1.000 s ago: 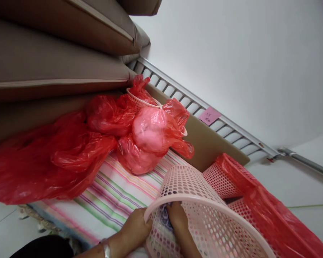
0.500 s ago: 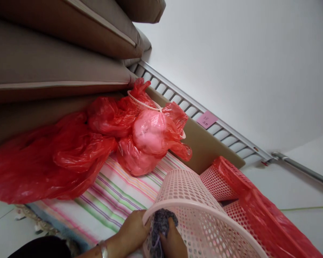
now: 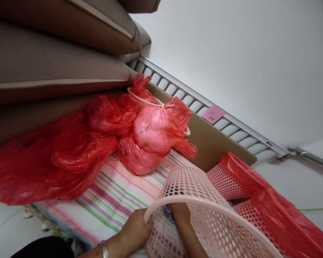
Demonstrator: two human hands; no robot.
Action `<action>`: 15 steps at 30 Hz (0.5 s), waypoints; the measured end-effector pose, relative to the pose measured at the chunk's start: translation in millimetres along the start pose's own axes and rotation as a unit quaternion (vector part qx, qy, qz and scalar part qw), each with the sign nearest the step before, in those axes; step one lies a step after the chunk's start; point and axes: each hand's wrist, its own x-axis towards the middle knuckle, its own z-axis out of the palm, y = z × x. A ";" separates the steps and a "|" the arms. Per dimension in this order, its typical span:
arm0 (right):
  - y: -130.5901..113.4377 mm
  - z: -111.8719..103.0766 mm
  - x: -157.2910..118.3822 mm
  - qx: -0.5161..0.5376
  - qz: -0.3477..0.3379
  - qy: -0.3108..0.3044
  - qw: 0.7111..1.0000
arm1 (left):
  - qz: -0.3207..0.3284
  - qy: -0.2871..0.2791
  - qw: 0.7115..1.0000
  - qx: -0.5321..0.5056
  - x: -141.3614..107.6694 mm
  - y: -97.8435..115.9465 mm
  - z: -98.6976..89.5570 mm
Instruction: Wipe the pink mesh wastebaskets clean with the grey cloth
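Observation:
A pale pink perforated plastic basket [image 3: 190,181] lies tipped on the striped cloth, its wide mouth facing me. My left hand [image 3: 137,229] is closed around the left side of its rim. Through the mouth reaches my right hand [image 3: 181,212], deep inside the basket, its fingertips hidden by the rim and wall. Beside those fingers shows a bit of dark grey-purple cloth [image 3: 167,211], in my right hand's grasp; most of it is out of sight.
Red plastic bags [image 3: 78,157] lie on the striped sheet [image 3: 113,193], one wrapping something pink. At right, more pink baskets [image 3: 226,179] are partly covered by red plastic [image 3: 280,211]. Brown cushions [image 3: 56,68] stack at upper left. A metal rail [image 3: 177,84] with a pink note [image 3: 213,114] runs along the wall.
My right hand has pushed farther into the basket with the dark cloth, which is now mostly hidden. My left hand keeps hold of the rim. The view has shifted slightly.

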 end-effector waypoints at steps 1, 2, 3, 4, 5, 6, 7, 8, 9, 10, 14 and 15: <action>-1.1 -0.6 4.9 0.001 0.002 0.001 1.000 | -0.003 -0.001 1.000 -0.004 0.5 0.1 0.1; -2.5 -0.9 8.9 0.001 0.005 0.002 1.000 | -0.008 -0.002 1.000 -0.008 1.4 0.2 0.2; -4.0 -0.7 12.0 0.001 0.007 0.003 1.000 | -0.012 -0.001 1.000 -0.013 2.6 0.2 0.3; -5.6 -0.4 14.2 0.001 0.009 0.004 1.000 | -0.014 -0.002 1.000 -0.018 4.0 -0.1 0.5; -6.9 0.1 15.7 0.002 0.011 0.005 1.000 | -0.014 -0.003 1.000 -0.021 5.6 -0.5 0.9; -8.0 0.7 16.6 0.002 0.013 0.005 1.000 | -0.011 -0.003 1.000 -0.023 7.1 -1.2 1.5; -8.6 1.1 17.0 0.003 0.016 0.006 1.000 | -0.007 -0.002 1.000 -0.022 8.4 -2.0 2.2; -8.7 1.4 17.0 0.003 0.018 0.006 1.000 | -0.003 0.001 1.000 -0.021 9.2 -2.8 3.1; -8.5 1.4 16.5 0.003 0.020 0.007 1.000 | -0.002 0.001 1.000 -0.023 9.3 -3.2 4.2; -8.1 1.2 15.7 0.003 0.021 0.008 1.000 | -0.002 -0.004 0.999 -0.033 8.7 -3.3 5.3; -6.3 -0.8 8.8 0.005 0.025 0.015 1.000 | 0.028 -0.075 0.984 -0.160 -1.0 0.7 9.6; -6.2 -1.4 6.2 0.005 0.024 0.017 1.000 | 0.040 -0.093 0.978 -0.184 -4.2 2.2 10.3</action>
